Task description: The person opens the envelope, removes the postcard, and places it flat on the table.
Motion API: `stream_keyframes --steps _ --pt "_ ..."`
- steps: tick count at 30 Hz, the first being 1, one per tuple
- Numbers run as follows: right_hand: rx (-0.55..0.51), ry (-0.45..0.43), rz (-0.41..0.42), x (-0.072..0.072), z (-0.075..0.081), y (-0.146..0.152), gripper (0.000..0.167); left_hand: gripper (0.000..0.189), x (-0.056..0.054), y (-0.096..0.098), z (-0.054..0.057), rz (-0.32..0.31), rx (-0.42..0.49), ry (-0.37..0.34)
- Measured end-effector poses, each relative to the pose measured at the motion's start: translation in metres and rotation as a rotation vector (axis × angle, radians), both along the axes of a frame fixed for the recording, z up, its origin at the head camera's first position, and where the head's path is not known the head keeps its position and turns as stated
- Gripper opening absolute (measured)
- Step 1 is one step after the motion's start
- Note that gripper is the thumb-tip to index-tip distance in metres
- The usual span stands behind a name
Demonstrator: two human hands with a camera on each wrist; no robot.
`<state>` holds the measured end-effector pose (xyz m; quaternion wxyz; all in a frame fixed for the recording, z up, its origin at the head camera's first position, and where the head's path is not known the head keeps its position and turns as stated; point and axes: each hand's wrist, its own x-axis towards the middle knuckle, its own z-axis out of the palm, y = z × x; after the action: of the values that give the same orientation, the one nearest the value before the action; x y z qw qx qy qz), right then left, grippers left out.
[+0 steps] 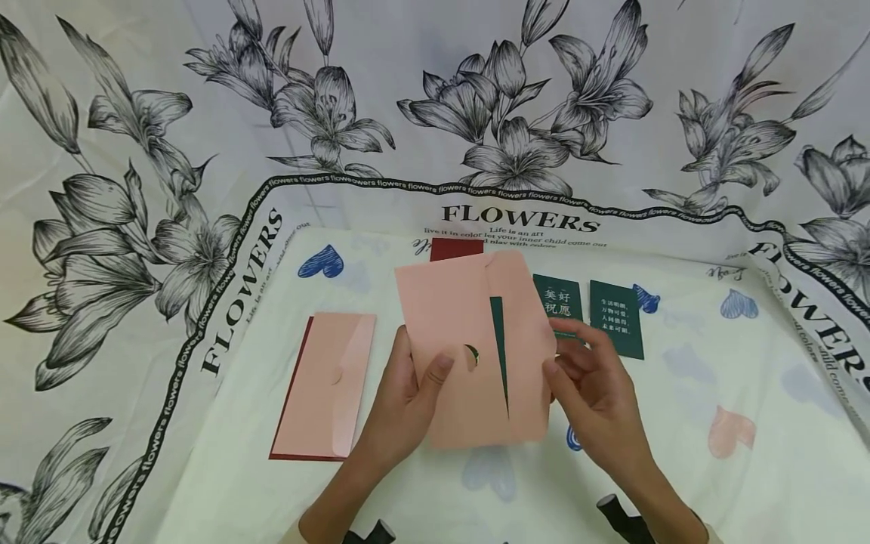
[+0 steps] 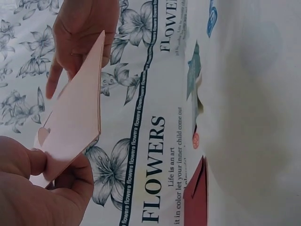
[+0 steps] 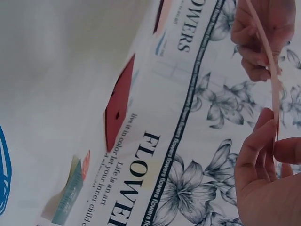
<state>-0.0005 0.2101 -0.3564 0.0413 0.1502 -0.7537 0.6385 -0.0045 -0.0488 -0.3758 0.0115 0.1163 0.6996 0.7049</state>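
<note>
A pink paper envelope (image 1: 448, 408) is held up over the table between both hands. My left hand (image 1: 397, 400) grips its left side, thumb on the front and fingers behind. My right hand (image 1: 601, 400) pinches the right edge between thumb and fingers. Along the flap a narrow wedge-shaped gap shows dark green card (image 1: 499, 332), and a small curved cut sits beside the left thumb. In the left wrist view the envelope (image 2: 77, 113) appears tilted, its near end between left thumb and fingers. The right wrist view shows it nearly edge-on, a thin pink strip (image 3: 273, 89).
Left on the table lies another pink envelope (image 1: 313, 385) over a dark red piece. Behind the held envelope a red card or envelope (image 1: 458, 248) partly shows. Two green cards with white Chinese writing, one nearer (image 1: 559, 291) and one farther right (image 1: 617, 321), lie on the heart-patterned cloth.
</note>
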Motion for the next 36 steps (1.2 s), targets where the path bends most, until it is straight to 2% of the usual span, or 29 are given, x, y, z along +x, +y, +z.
stream_keyframes --steps 5,9,14,18,25,32,36 --pt "0.013 0.019 0.011 -0.001 -0.001 -0.001 0.048 0.04 0.0 0.0 -0.001 0.006 0.013 0.019" --pt "0.027 -0.001 0.017 -0.002 -0.002 -0.002 0.043 0.042 0.001 0.001 0.0 -0.006 0.015 0.007" --pt "0.153 -0.002 0.028 -0.005 -0.004 -0.01 0.029 0.046 0.003 0.005 -0.001 -0.052 -0.024 0.001" --pt "0.26 0.033 -0.008 -0.008 -0.004 -0.016 0.018 0.05 0.004 0.009 -0.002 -0.067 -0.057 0.045" --pt "0.258 0.031 -0.031 -0.009 -0.005 -0.016 0.013 0.041 0.0 0.01 -0.005 -0.041 -0.146 0.158" --pt "0.157 0.028 -0.056 -0.008 -0.009 -0.009 0.011 0.033 -0.003 0.007 -0.01 0.009 -0.174 0.197" --pt "0.142 0.049 -0.065 -0.008 -0.009 -0.005 0.012 0.031 -0.002 0.008 -0.01 0.005 -0.157 0.185"
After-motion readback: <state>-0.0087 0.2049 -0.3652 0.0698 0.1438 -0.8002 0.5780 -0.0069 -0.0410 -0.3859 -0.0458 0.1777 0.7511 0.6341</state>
